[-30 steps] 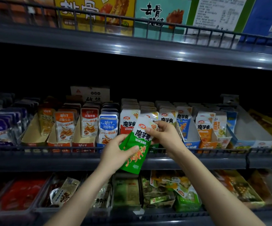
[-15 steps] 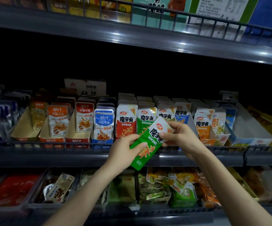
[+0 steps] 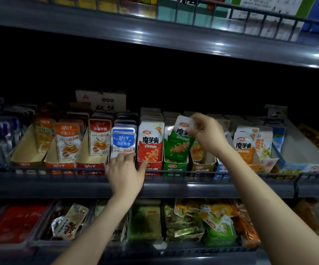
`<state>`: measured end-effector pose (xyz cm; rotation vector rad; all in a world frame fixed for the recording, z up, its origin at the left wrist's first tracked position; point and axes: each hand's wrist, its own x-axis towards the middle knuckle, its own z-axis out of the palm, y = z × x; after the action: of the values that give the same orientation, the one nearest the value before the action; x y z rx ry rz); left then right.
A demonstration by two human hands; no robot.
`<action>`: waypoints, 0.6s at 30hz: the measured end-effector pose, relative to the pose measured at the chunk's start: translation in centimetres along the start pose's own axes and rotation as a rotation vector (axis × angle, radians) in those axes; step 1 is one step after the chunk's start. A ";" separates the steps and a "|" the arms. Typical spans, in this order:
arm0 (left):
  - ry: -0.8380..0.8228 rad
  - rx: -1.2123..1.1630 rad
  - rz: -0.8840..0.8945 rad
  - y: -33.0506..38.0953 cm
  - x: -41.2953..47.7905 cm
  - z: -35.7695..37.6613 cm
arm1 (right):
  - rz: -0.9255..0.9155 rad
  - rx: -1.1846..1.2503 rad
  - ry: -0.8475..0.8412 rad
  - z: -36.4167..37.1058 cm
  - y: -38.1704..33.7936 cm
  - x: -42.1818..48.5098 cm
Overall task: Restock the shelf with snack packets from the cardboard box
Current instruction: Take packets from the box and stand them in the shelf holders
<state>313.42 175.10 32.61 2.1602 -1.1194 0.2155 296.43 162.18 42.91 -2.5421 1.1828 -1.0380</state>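
Note:
My right hand (image 3: 207,133) pinches the white top of a green snack packet (image 3: 178,143), which stands upright in the green display box (image 3: 174,167) on the middle shelf (image 3: 193,188). My left hand (image 3: 125,172) is off the packet, fingers relaxed, its fingertips touching the lower edge of a blue packet (image 3: 123,143) and the red box (image 3: 151,166) beside it. The cardboard box is not in view.
Rows of orange, red, blue and green packets fill open display boxes along the middle shelf behind a low wire rail (image 3: 269,175). A white-blue box (image 3: 303,155) at right holds little. Trays of loose packets (image 3: 202,222) sit on the lower shelf. An upper shelf (image 3: 174,39) overhangs.
The green packet went from tilted in both hands in front of the shelf into the green box, upright. My left hand let go and dropped left to the blue packet.

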 end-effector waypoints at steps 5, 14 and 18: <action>0.060 -0.058 -0.022 0.1 -0.1 0.8 | 0.040 -0.111 -0.168 2.4 -0.1 0.2; 0.066 -0.067 -0.016 -0.3 0.0 1.0 | 0.014 -0.296 -0.013 4.2 1.3 -0.4; 0.043 -0.065 -0.007 -0.1 -0.3 0.3 | 0.015 -0.258 0.026 3.2 1.1 -2.0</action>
<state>313.30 175.12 32.20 2.0924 -1.0798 0.2186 296.95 162.39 39.00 -2.7108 1.4254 -0.9749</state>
